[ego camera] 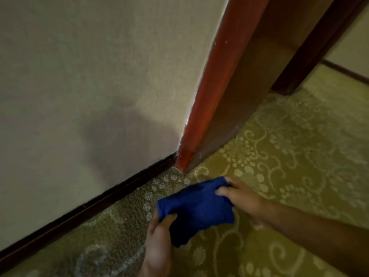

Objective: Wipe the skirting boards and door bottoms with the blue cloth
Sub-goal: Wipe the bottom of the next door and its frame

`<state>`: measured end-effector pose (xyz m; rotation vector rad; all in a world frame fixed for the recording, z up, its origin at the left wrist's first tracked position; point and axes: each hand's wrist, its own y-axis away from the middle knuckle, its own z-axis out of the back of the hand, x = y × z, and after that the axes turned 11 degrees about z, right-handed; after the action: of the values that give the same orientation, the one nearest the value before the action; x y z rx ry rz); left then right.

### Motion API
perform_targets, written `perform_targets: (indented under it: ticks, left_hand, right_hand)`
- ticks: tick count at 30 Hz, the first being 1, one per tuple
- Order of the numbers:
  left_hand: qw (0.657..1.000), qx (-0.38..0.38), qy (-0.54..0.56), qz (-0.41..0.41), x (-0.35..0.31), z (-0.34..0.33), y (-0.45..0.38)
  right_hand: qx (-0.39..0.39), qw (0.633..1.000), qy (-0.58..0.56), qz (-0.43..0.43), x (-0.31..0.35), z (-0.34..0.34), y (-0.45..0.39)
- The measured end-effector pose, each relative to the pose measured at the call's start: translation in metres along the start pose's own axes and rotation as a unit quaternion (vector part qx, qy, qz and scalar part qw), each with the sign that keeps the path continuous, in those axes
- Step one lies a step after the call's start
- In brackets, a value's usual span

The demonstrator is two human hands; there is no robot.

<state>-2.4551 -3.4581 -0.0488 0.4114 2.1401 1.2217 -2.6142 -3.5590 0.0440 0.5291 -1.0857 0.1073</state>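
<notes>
At the bottom centre of the frame the left hand point(157, 238) comes up from the lower edge, its thumb curled over the near left corner of the blue cloth point(194, 209) and pinching it against the fingers, which are hidden under the fabric. The cloth is folded into a thick pad and sits in the lower middle of the frame, held above the carpet point(289, 156) between both hands. The right hand point(242, 196) reaches in from the lower right on a bare forearm; its fingers are curled and close together, gripping the far right edge of the cloth, with the thumb tucked out of sight.

The carpet is olive-gold with pale scrolls and dotted flowers, and it fills the lower right half of the frame. Just beyond the cloth, left of centre, a dark skirting board point(89, 204) runs diagonally from the lower left edge up to the foot of a reddish-brown door frame point(217, 80), where the two touch. The cloth is near that corner but apart from both. Above the skirting, a beige textured wall point(89, 66) takes up the upper left. In the upper right a darker door post point(311, 47) stands past the opening, with another strip of skirting behind it.
</notes>
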Motion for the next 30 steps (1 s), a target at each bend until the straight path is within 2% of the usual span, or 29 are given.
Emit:
perform_targets:
  ticks: [2,5,7,11,17,19,23,28,30]
  left_hand:
    - [1.0,0.013,0.001,-0.003,0.002,0.002,0.008]
    - [0.997,0.068,0.008,-0.042,0.002,-0.003,0.019]
    - [0.993,0.08,-0.013,-0.089,0.004,-0.008,0.019]
    - [0.99,0.042,-0.038,-0.131,0.009,-0.032,-0.006]
    - [0.98,0.005,-0.062,-0.191,0.026,-0.099,-0.062]
    - [0.984,-0.007,-0.049,-0.173,0.033,-0.116,-0.077]
    - [0.992,-0.072,0.037,-0.1,0.033,-0.148,-0.097]
    - [0.98,-0.152,0.063,-0.113,0.014,-0.172,-0.13]
    - [0.976,-0.172,0.085,-0.1,0.009,-0.176,-0.147]
  right_hand:
    - [0.037,0.996,0.08,0.034,0.013,0.006,0.005]
    - [0.015,0.989,0.121,0.079,0.012,0.014,0.0]
    - [0.01,0.992,0.096,0.086,-0.001,0.014,-0.004]
    - [0.014,0.996,0.037,0.077,-0.041,0.022,-0.021]
    - [-0.003,0.994,-0.077,0.072,-0.087,0.079,-0.076]
    - [-0.014,0.993,-0.114,0.04,-0.094,0.09,-0.093]
    - [-0.008,0.996,-0.087,0.033,-0.101,0.109,-0.121]
    - [0.005,0.991,-0.118,0.063,-0.103,0.114,-0.165]
    - [0.034,0.99,-0.116,0.07,-0.109,0.109,-0.181]
